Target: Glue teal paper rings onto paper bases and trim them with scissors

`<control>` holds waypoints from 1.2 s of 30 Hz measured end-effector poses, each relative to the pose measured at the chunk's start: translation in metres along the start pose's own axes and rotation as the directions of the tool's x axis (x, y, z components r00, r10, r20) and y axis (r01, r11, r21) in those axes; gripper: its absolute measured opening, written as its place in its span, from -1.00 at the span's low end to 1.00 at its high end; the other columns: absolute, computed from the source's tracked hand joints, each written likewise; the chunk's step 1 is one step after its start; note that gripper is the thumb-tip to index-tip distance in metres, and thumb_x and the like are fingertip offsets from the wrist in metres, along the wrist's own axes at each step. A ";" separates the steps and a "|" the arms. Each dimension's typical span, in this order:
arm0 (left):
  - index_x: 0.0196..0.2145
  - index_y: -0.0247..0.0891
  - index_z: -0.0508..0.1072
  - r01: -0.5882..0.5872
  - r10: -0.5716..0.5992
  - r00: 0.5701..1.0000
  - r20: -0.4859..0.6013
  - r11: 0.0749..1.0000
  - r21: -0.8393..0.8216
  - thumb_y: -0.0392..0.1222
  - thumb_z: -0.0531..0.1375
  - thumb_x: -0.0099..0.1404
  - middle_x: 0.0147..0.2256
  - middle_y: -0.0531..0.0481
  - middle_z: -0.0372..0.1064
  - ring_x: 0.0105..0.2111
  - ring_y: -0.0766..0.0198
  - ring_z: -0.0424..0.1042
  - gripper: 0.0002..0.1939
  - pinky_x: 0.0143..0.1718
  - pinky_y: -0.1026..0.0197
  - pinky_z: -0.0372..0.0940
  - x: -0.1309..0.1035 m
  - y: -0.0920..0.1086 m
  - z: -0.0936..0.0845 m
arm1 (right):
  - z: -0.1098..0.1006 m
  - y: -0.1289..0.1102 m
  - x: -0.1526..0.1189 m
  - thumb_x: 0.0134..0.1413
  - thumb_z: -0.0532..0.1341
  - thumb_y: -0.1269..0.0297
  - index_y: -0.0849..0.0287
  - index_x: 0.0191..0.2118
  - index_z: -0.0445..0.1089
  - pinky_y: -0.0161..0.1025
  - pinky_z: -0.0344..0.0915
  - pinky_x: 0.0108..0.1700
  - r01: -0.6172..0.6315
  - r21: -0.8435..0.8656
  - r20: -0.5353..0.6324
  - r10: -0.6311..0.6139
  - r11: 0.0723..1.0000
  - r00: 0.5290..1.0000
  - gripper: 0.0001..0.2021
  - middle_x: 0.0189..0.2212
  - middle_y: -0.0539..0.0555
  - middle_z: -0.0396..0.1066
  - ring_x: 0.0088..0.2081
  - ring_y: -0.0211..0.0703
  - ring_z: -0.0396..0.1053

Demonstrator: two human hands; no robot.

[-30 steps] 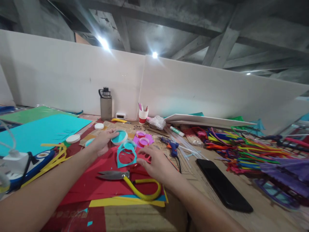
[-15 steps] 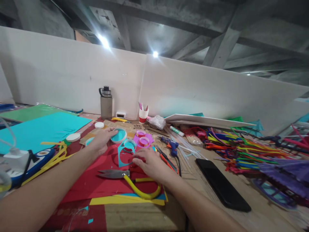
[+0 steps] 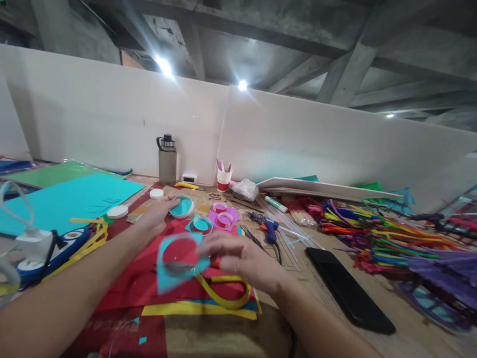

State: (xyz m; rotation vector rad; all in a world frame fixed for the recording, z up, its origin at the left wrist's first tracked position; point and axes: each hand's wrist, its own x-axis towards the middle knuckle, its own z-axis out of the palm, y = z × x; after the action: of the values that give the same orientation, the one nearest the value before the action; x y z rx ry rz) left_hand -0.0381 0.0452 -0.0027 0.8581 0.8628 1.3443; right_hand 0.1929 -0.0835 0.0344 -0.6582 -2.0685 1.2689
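Observation:
My left hand (image 3: 158, 215) pinches the rim of a round white lid lined with turquoise paper (image 3: 182, 207). A turquoise paper square with a round hole (image 3: 163, 273), blurred by motion, hangs from the fingers of my right hand (image 3: 234, 256). Under it lie yellow-handled scissors (image 3: 227, 301) on red sheets (image 3: 130, 288). Beyond my right hand, a small ring stands on turquoise paper (image 3: 201, 225), and two pink-lined rings (image 3: 224, 219) stand on purple paper (image 3: 234, 213).
A black phone (image 3: 348, 288) and a blue glue gun (image 3: 270, 228) lie at the right, with colourful pipe cleaners (image 3: 376, 233) beyond. At the back stand a bottle (image 3: 167, 164) and a cup of pens (image 3: 223, 180). Turquoise sheets (image 3: 67, 199) and a power strip (image 3: 55, 253) are at the left.
The holed turquoise square has moved with my right hand toward me and to the left, over the scissors. My left hand stays at the white lid.

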 end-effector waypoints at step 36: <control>-0.28 -0.28 0.55 -0.141 0.026 0.906 0.423 0.960 0.243 -0.06 0.23 0.14 -0.36 -0.08 0.49 -0.38 0.25 0.40 -0.74 -0.32 0.30 0.26 -0.061 -0.016 0.044 | 0.007 0.043 0.012 0.05 0.16 0.18 0.19 -0.30 0.33 -0.40 0.23 -0.58 -0.231 0.094 -0.512 0.246 0.968 0.823 -0.82 -0.49 -0.01 0.39 -0.55 -0.31 0.33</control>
State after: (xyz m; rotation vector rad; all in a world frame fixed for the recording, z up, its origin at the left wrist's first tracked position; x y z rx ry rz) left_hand 0.0065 -0.0177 0.0039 1.3540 0.6812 1.0689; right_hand 0.1842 -0.0614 -0.0044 -1.1393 -1.5482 1.0900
